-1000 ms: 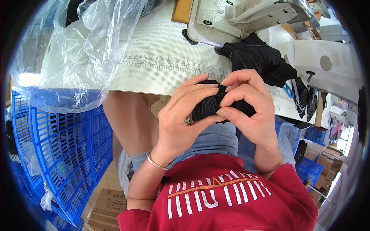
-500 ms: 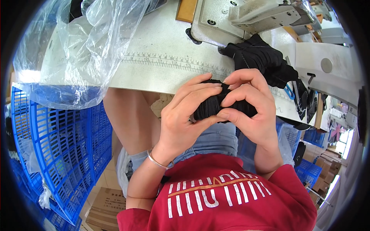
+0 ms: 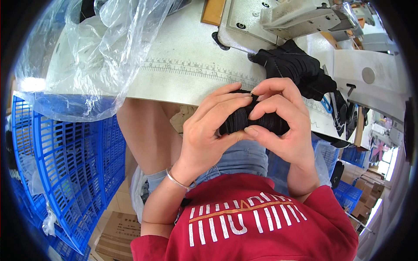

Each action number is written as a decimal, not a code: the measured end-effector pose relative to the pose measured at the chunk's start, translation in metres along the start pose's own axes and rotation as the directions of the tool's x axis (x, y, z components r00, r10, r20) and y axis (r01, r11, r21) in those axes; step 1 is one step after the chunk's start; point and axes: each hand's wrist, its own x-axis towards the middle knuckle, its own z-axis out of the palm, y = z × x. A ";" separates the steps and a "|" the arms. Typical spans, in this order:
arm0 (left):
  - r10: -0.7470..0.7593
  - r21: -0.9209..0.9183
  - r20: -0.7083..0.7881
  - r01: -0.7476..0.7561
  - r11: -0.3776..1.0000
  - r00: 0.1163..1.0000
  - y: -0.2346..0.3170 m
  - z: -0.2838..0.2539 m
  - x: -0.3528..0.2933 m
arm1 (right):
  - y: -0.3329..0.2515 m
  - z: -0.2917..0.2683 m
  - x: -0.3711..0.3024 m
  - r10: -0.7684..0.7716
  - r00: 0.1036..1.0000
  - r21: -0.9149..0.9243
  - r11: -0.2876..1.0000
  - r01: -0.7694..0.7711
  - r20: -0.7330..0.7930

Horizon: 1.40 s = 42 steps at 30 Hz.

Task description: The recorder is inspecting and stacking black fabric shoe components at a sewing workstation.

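Item: small black fabric bundle, soft knit or elastic pieces by the look, ribbed along the edge. Loc.: held in front of our chest, just below the near edge of the sewing table, above our lap.

Grip, L: our left hand is wrapped round the bundle's left end, fingers over the top, thumb beneath, clenched on it. Grip, R: our right hand pinches the right end, fingertips curled over the top edge, thumb pressing the underside. Both hands closed on the same bundle, fingertips nearly touching in the middle.

Handling, our judgement: v. light, limp, no stiffness; folds and squashes under the fingers. Not fragile, not slippery, though layers could slide apart if only one is pinched. Best hold: thru the whole stack at both ends, thumbs below, as now.

Nearby:
- second heap of black fabric on the table, against the foot of the sewing machine, apart from the held bundle.
- printed ruler strip along the table edge.
- clear plastic bag, crumpled, far left of table.
- blue plastic crate at our left, floor level.
- thin metal bangle on L wrist.
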 end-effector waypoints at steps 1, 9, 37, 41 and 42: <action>-0.001 0.003 -0.001 0.001 1.000 1.000 0.000 0.000 0.000 | 0.001 0.000 -0.001 0.003 1.000 0.011 1.000 -0.003 0.005; 0.010 -0.003 -0.002 -0.010 1.000 1.000 -0.001 -0.001 0.000 | 0.001 0.000 0.002 -0.004 1.000 -0.002 1.000 0.004 0.022; 0.030 -0.003 -0.022 -0.030 1.000 0.999 0.000 0.001 0.002 | -0.002 0.006 0.002 -0.012 1.000 -0.023 1.000 0.012 -0.023; 0.030 -0.001 -0.028 -0.030 1.000 0.999 -0.002 0.001 0.001 | -0.003 0.006 0.002 -0.008 1.000 -0.027 1.000 0.007 -0.027; 0.029 0.003 -0.026 -0.029 1.000 0.999 -0.001 0.001 0.001 | -0.003 0.006 0.002 -0.010 1.000 -0.025 1.000 0.009 -0.029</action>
